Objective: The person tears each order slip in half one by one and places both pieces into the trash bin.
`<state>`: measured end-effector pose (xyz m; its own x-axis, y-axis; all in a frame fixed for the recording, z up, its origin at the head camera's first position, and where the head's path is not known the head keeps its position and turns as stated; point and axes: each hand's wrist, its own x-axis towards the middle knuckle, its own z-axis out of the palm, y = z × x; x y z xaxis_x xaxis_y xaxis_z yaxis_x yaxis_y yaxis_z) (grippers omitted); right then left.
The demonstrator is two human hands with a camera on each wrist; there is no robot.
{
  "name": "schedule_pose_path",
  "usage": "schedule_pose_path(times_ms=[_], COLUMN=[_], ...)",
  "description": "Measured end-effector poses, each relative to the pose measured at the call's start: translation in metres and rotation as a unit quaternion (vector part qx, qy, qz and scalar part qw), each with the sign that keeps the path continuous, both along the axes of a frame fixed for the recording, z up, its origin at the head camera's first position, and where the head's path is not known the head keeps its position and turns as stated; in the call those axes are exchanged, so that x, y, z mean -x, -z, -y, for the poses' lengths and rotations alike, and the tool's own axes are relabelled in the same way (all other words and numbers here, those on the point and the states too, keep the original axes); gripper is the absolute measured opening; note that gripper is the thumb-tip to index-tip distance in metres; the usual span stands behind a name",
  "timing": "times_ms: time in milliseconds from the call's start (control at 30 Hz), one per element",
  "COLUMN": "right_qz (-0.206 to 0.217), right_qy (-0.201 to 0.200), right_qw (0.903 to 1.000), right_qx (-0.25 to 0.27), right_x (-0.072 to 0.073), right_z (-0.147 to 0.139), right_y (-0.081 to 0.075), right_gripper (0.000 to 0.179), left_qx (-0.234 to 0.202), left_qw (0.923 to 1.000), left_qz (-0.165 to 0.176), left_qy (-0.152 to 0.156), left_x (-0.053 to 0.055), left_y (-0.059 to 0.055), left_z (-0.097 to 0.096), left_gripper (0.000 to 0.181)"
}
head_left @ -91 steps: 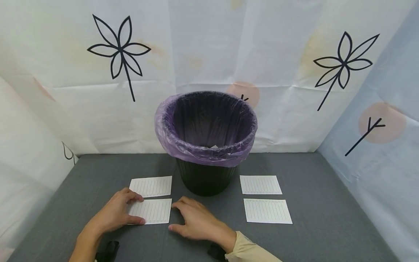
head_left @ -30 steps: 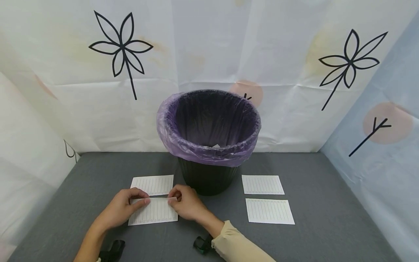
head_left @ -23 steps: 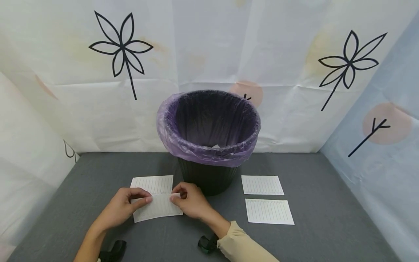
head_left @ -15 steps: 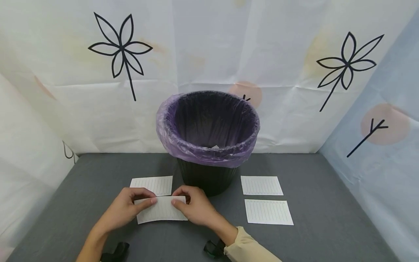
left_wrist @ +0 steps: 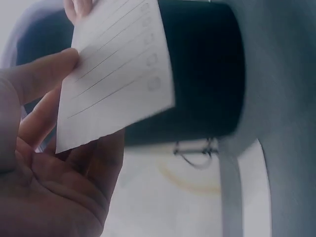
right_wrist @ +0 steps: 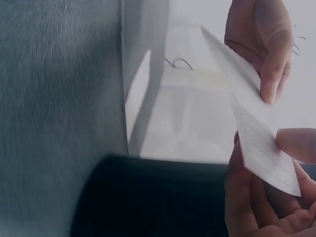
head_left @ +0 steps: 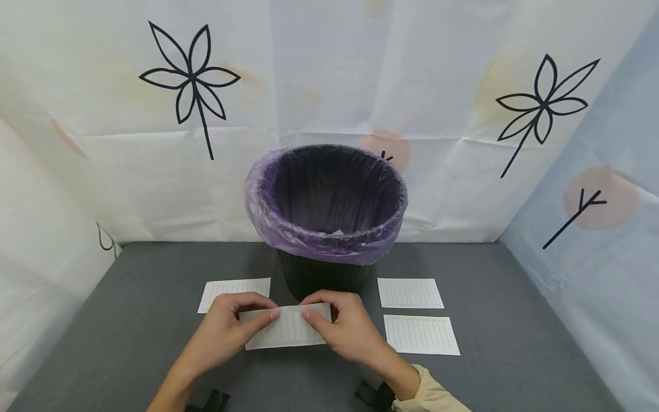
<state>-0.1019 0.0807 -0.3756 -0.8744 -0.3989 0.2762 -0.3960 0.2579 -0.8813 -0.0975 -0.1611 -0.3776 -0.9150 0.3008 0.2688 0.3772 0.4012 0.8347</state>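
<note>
A white lined card (head_left: 285, 331) with a row of small checkboxes hangs above the grey table, in front of the bin. My left hand (head_left: 229, 326) pinches its upper edge, thumb on the near face and fingers behind. My right hand (head_left: 350, 326) pinches the same edge a little further right, in the same way. In the left wrist view the card (left_wrist: 118, 69) tilts out from the left hand (left_wrist: 54, 182). Both hands show in the right wrist view, with the card (right_wrist: 256, 133) between thumb and fingers of the right hand (right_wrist: 266, 197).
A black bin (head_left: 319, 274) with a purple liner (head_left: 329, 243) stands at the table's back; a scrap of white shows inside. Another lined card (head_left: 231, 288) lies behind my left hand. Two more lie right: a far card (head_left: 410, 293) and a near card (head_left: 421, 335).
The near left card was lying on the table; both hands took its upper edge, lifted it and carried it right, in front of the bin. The other cards stay put.
</note>
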Motion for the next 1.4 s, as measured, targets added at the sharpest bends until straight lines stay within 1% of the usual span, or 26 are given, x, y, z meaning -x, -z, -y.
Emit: schedule_pose_path(times_ms=[100, 200, 367, 467, 533, 667, 767, 900, 1033, 1267, 1400], right_qz=[-0.002, -0.005, -0.011, -0.012, -0.013, -0.022, -0.026, -0.024, -0.016, -0.017, -0.022], right_qy=[0.008, 0.017, 0.037, 0.048, 0.053, 0.059, 0.064, 0.055, 0.041, 0.048, 0.041], right_qw=[1.0000, 0.9998, 0.9992, 0.9986, 0.9982, 0.9975, 0.9972, 0.9977, 0.9982, 0.9982, 0.9980], right_qx=[0.005, 0.008, 0.014, 0.021, 0.026, 0.032, 0.028, 0.031, 0.042, 0.032, 0.043], right_x=[-0.001, -0.002, -0.003, -0.003, -0.003, -0.002, -0.002, -0.001, -0.001, -0.003, -0.004], right_z=[-0.014, -0.026, -0.040, -0.046, -0.049, -0.054, -0.056, -0.056, -0.056, -0.056, -0.056], right_y=[-0.005, -0.009, -0.015, -0.017, -0.018, -0.019, -0.019, -0.020, -0.020, -0.021, -0.020], right_gripper=[0.007, 0.006, 0.006, 0.007, 0.007, 0.008, 0.008, 0.008, 0.007, 0.008, 0.008], left_qx=[-0.012, -0.020, -0.034, -0.048, -0.060, -0.078, -0.092, -0.109, -0.123, -0.135, -0.140], left_qw=[0.9999, 0.9996, 0.9992, 0.9985, 0.9978, 0.9965, 0.9953, 0.9938, 0.9923, 0.9907, 0.9898], left_qz=[-0.005, -0.007, -0.006, -0.003, 0.003, 0.010, 0.016, 0.019, 0.015, 0.001, -0.012], left_qy=[0.011, 0.016, 0.022, 0.026, 0.028, 0.029, 0.025, 0.012, 0.004, 0.019, 0.022], left_x=[-0.002, -0.002, 0.002, 0.005, 0.006, 0.007, 0.005, 0.002, 0.001, 0.000, -0.001], left_y=[-0.006, -0.013, -0.020, -0.022, -0.023, -0.024, -0.023, -0.020, -0.018, -0.014, -0.013], left_z=[-0.014, -0.028, -0.047, -0.056, -0.060, -0.066, -0.069, -0.071, -0.073, -0.075, -0.076], left_gripper=[0.010, 0.011, 0.008, 0.003, 0.003, 0.006, 0.007, 0.009, 0.009, 0.010, 0.011])
